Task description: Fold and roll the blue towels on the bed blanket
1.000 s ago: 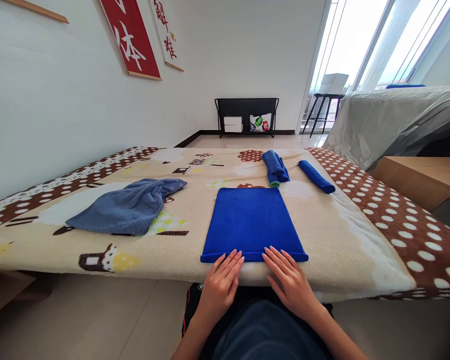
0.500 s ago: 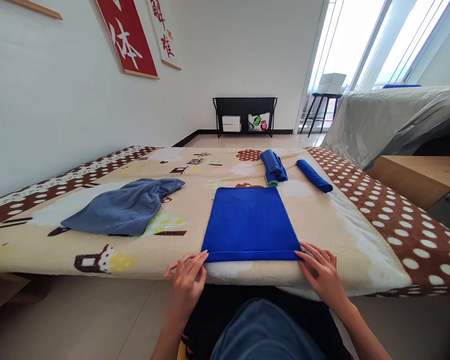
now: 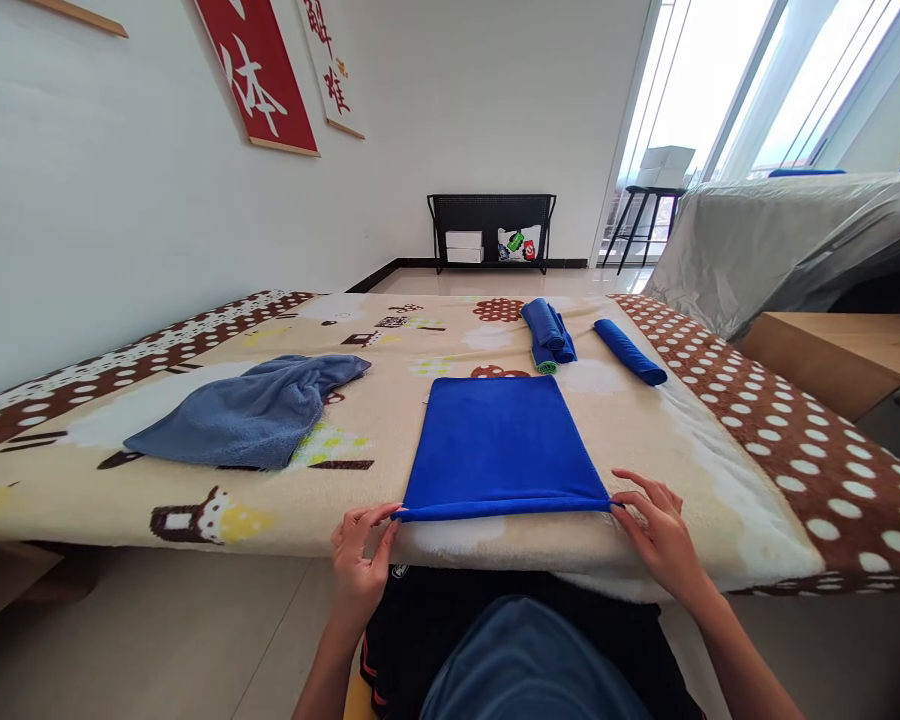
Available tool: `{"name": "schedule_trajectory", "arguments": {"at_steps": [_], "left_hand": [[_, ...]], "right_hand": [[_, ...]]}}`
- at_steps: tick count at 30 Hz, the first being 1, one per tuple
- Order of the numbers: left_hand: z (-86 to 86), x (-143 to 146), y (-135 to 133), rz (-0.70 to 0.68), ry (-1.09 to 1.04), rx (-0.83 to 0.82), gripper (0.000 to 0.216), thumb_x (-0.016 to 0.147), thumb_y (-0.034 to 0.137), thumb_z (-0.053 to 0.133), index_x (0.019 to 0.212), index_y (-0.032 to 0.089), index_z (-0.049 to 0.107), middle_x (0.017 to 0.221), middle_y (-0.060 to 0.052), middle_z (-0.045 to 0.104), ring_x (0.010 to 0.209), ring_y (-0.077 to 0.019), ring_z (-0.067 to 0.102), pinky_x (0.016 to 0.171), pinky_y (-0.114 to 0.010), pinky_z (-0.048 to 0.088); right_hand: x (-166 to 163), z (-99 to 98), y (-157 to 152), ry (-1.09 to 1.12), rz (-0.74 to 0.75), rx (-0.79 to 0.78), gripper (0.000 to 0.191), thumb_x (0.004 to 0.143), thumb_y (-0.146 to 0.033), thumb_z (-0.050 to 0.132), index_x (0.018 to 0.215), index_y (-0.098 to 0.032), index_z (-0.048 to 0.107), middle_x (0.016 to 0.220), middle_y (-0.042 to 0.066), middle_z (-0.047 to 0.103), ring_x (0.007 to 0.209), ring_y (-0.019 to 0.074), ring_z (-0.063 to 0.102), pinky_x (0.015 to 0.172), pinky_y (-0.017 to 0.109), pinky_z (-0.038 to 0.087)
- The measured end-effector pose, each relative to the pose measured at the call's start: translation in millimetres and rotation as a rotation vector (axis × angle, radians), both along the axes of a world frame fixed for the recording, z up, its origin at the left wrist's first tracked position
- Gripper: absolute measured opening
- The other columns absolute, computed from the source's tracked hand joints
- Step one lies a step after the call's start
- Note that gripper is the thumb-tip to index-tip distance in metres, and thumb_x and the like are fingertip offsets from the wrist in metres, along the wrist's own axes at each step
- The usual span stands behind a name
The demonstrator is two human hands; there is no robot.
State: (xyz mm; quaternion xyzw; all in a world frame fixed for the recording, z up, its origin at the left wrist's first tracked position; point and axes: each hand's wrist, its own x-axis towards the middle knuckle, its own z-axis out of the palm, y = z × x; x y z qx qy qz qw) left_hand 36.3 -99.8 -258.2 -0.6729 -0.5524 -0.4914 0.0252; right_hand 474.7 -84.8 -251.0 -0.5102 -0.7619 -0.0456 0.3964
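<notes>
A folded blue cloth (image 3: 501, 445) lies flat at the lower centre of the frame, on a patterned blanket (image 3: 645, 455), its near edge lifted slightly. The left hand (image 3: 360, 555) pinches the near left corner between thumb and fingers; the right hand (image 3: 660, 530) pinches the near right corner the same way. To the left lies a crumpled grey-blue towel (image 3: 251, 412). Above the cloth, right of centre, sit rolled blue cloths (image 3: 547, 335) and one single roll (image 3: 630, 352). A black rack (image 3: 492, 232) stands against the far wall.
</notes>
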Motion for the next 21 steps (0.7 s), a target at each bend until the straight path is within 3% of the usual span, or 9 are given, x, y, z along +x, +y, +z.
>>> {"name": "schedule_trajectory", "arguments": {"at_steps": [4,8,12,16,18,21], "left_hand": [[2.8,2.4,-1.7,-0.009,-0.062,-0.083,0.018,0.096,0.034,0.059,0.11,0.027,0.067,0.099,-0.004,0.071,0.087,-0.02,0.065,0.085,-0.037,0.047],[-0.5,11.3,1.3,0.04,-0.088,-0.163,0.024,0.096,0.037,0.055,0.114,0.024,0.064,0.099,-0.005,0.07,0.088,-0.0208,0.066,0.086,-0.038,0.047],[-0.5,23.0,6.7,0.205,0.08,-0.111,0.024,0.094,0.032,0.053,0.114,0.023,0.064,0.091,-0.004,0.068,0.087,-0.0229,0.062,0.092,-0.044,0.04],[4.8,40.1,9.8,0.327,0.211,0.034,0.021,0.092,0.02,0.055,0.108,0.023,0.068,0.107,-0.009,0.067,0.102,-0.0285,0.058,0.091,-0.045,0.037],[7.0,54.2,8.4,0.324,0.254,0.092,0.022,0.092,0.015,0.055,0.107,0.023,0.069,0.113,-0.01,0.066,0.107,-0.0293,0.056,0.093,-0.045,0.035],[7.5,81.1,2.5,0.195,0.296,0.143,0.019,0.092,0.013,0.059,0.102,0.025,0.069,0.11,-0.008,0.067,0.106,-0.028,0.058,0.095,-0.046,0.035]], "right_hand": [[1.2,5.2,-2.9,-0.036,0.041,-0.076,0.023,0.101,-0.035,0.046,0.091,-0.025,0.064,0.136,0.005,0.06,0.118,0.0249,0.057,0.095,0.041,0.041],[-9.0,-8.4,3.7,-0.094,-0.046,-0.055,0.023,0.099,-0.032,0.045,0.085,-0.024,0.061,0.132,0.005,0.063,0.118,0.0253,0.057,0.093,0.042,0.04],[-18.3,-17.4,11.6,-0.074,-0.16,0.048,0.016,0.096,-0.036,0.051,0.09,-0.023,0.06,0.127,0.008,0.064,0.116,0.0272,0.057,0.097,0.046,0.036],[-32.0,-15.1,8.6,-0.03,-0.233,0.184,0.013,0.094,-0.026,0.057,0.105,-0.023,0.063,0.127,0.01,0.065,0.11,0.0269,0.06,0.096,0.046,0.036],[-45.3,-13.4,3.6,-0.02,-0.165,0.243,0.019,0.093,-0.015,0.055,0.107,-0.025,0.064,0.124,0.008,0.066,0.108,0.0251,0.061,0.095,0.045,0.038],[-71.9,-13.2,-3.0,-0.005,0.038,0.249,0.025,0.093,-0.008,0.052,0.102,-0.027,0.066,0.112,0.004,0.07,0.104,0.0216,0.064,0.094,0.043,0.04]]}}
